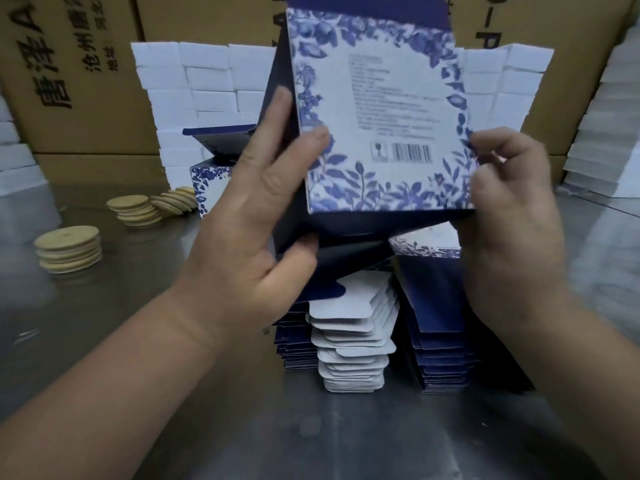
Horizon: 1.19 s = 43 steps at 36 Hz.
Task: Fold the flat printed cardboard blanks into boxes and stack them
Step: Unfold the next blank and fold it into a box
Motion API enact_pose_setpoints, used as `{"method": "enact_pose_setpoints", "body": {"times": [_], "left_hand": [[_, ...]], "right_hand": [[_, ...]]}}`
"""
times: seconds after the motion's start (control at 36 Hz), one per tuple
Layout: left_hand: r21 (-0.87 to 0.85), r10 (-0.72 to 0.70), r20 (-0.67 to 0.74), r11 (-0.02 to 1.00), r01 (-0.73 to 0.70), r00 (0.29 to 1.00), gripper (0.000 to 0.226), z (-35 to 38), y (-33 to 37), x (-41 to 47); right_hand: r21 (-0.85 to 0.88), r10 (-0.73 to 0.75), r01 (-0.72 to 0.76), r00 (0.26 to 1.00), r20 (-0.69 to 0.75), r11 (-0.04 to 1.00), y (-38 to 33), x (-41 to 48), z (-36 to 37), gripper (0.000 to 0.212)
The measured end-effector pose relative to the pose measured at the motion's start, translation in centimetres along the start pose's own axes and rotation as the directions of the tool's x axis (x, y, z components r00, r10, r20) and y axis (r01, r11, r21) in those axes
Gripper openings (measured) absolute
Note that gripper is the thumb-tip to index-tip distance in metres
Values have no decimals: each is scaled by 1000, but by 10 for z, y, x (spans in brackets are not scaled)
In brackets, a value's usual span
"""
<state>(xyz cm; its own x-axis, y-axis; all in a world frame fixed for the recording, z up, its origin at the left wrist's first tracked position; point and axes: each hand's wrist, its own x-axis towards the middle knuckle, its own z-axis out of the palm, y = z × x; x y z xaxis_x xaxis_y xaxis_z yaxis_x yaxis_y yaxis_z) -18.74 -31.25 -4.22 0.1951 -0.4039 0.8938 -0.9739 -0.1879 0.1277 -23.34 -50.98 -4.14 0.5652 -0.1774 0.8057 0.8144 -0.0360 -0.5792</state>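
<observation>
**Cardboard light, best held by its edges**

Box [381,109], half formed, is held upright above the pile of flat blanks [353,351]. Its thin card is probably light, springy and easily dented. Left hand [263,216] grips its left wall; right hand [512,202] pinches the right edge.

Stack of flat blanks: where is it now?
Head view, low centre: the stack of flat blanks sits on the metal table, directly below the printed box gripped by the left hand and right hand.
</observation>
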Motion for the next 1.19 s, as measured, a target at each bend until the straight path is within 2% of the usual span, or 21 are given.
{"method": "enact_pose_setpoints", "body": {"times": [0.08, 0.19, 0.28, 0.39, 0.47, 0.56, 0.69, 0.89, 0.97, 1.03, 1.08, 1.17, 1.19], "left_hand": [[26, -32, 2, 999, 32, 999, 52, -1, 3, -2], [-47, -127, -108, 991, 122, 986, 39, 0, 4, -2], [-126, -193, -152, 977, 174, 969, 54, 1, 6, 1], [-129, -303, -113, 949, 289, 946, 72, 2, 6, 1], [-83, -315, -80, 947, 309, 946, 74, 0, 6, 3], [-150, -348, -72, 930, 335, 935, 70, -1, 8, 5], [-273, -364, -26, 898, 344, 931, 58, -3, 7, 7], [-409, -360, -33, 856, 316, 933, 40, 0, 8, 3], [-367, -415, -56, 854, 368, 908, 43, 3, 8, 4], [-260, -447, -134, 877, 404, 884, 63, 6, 8, 5], [-221, -445, -176, 887, 406, 878, 70, 8, 10, 5], [-222, -438, -239, 894, 390, 867, 64, 8, 15, 7], [-232, -433, -244, 895, 381, 868, 58, 7, 15, 7]], "right_hand": [[-79, -31, 32, 999, 12, 996, 0, -2, 4, 32], [-189, 11, -7, 1000, 19, 982, -1, -2, 3, 54], [-298, 51, -37, 998, 41, 954, -2, -4, 5, 76], [-363, 74, -53, 996, 45, 930, -5, -4, 4, 82], [-391, 49, -15, 996, 76, 920, -7, -2, 5, 73], [-366, 28, 15, 993, 112, 930, -7, -3, 6, 65], [-355, 6, 48, 989, 149, 934, -7, -4, 7, 76], [-299, -13, 62, 987, 163, 952, -7, -4, 5, 49], [-276, -29, 66, 991, 133, 959, -6, -4, 5, 40], [-273, -56, 82, 993, 102, 958, -6, -4, 6, 33], [-288, -91, 106, 994, 68, 952, -6, -4, 5, 27], [-328, -148, 151, 988, 36, 932, -6, -4, 3, 18], [-337, -166, 166, 986, 30, 927, -7, -4, 3, 22]]}}
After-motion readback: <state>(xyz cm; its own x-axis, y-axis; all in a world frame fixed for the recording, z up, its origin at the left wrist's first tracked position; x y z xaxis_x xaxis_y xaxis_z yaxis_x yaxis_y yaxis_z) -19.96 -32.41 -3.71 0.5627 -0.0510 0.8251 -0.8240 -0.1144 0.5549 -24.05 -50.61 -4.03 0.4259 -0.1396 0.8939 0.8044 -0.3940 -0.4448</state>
